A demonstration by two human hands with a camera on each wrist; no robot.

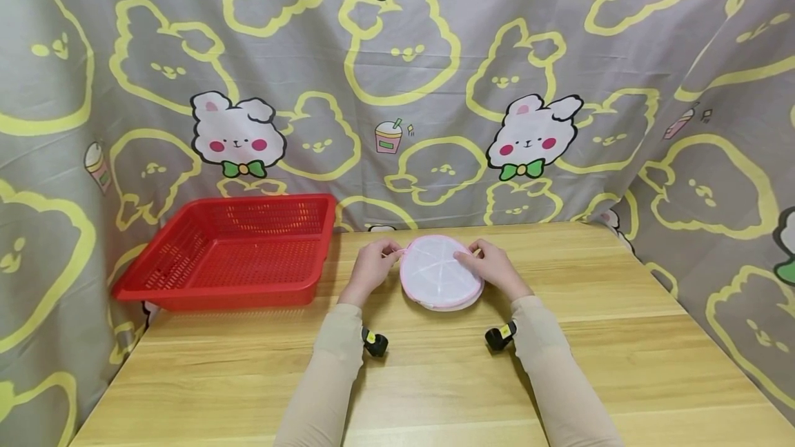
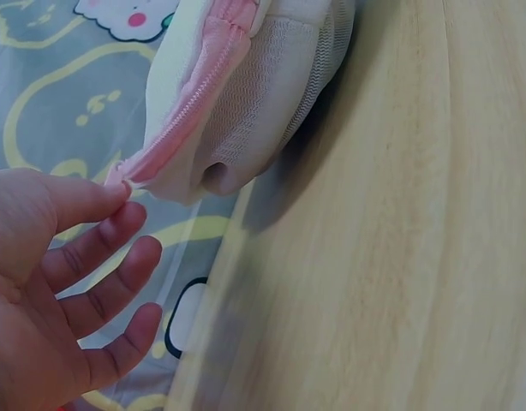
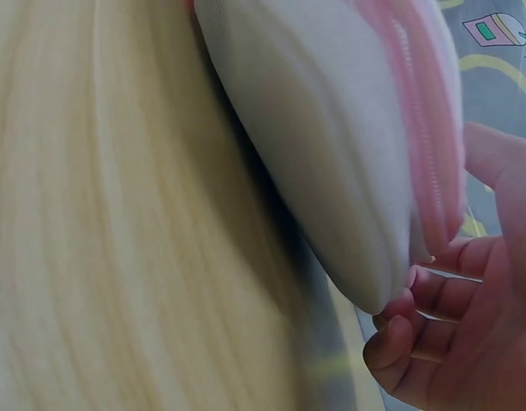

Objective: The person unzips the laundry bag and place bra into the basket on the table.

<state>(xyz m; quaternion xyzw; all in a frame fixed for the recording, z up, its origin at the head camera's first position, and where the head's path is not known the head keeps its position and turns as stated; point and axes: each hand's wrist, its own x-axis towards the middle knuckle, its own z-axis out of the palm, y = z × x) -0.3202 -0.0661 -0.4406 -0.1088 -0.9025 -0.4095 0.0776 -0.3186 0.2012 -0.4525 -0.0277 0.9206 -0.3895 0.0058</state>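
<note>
A round white mesh laundry bag (image 1: 439, 276) with pink zipper trim is held over the table, its flat round face towards the head camera. My left hand (image 1: 373, 264) pinches the pink end of the zipper (image 2: 182, 120) between thumb and index finger, the other fingers spread loosely below. At the opposite side, my right hand (image 1: 491, 266) grips the bag's edge, thumb on the face and fingers behind. In the right wrist view, the bag's puffed white side (image 3: 306, 128) shows beside the pink zipper band, with fingertips (image 3: 391, 338) at its lower end.
A red perforated plastic basket (image 1: 304, 288) stands at the left back of the wooden table (image 1: 435, 378). Behind and on both sides hangs a grey curtain (image 1: 310, 54) with cartoon prints, meeting the table's back edge. Small black wrist cameras (image 1: 375, 343) are strapped to both sleeves.
</note>
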